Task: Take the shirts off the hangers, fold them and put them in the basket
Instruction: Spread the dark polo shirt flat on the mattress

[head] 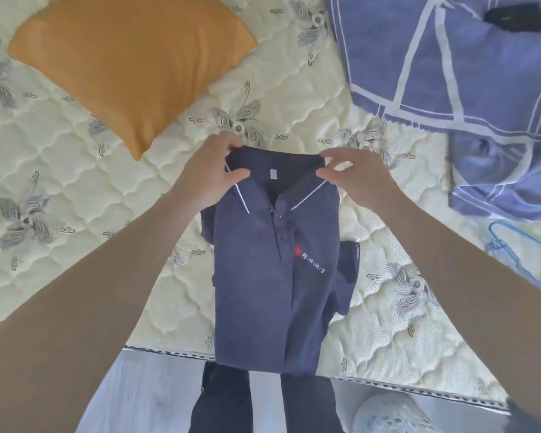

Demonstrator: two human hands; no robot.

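Dark navy polo shirt [272,270] at the centre, flat on the bed [75,198], front side up, both sides folded in to a long narrow shape. Collar with thin white lines toward 12 o'clock. Hem toward 6 o'clock, hanging a little over the bed edge. Row of buttons down the placket. Small red mark and white writing on the chest, at 3 o'clock of the buttons. One sleeve sticking out from under the body at 3 o'clock, a smaller fold of cloth at 9 o'clock.

Left hand [213,173] at 11 o'clock of the shirt, grasping the collar: fingers curled over its far corner, thumb pressed on top. Right hand [359,179] at 1 o'clock, pinching the other collar corner between thumb and fingertips. Both bare forearms reaching in, from 7 and from 5 o'clock.

Bed surface cream, quilted, with grey flower pattern. Orange pillow [128,67] at 10 o'clock, well apart from the shirt. Blue quilt [450,73] with white lines at 1 to 2 o'clock, bunched up. Small black thing [519,17] on it at the top edge, too blurred to name. Blue hanger [509,248] at 3 o'clock on the bed, just below the quilt, apart from the shirt.

At 6 o'clock, pale floor [144,395] and dark trousers [228,401] of the person. At 5 o'clock, a white round thing with holes [391,414], only partly in view; cannot tell whether a basket.
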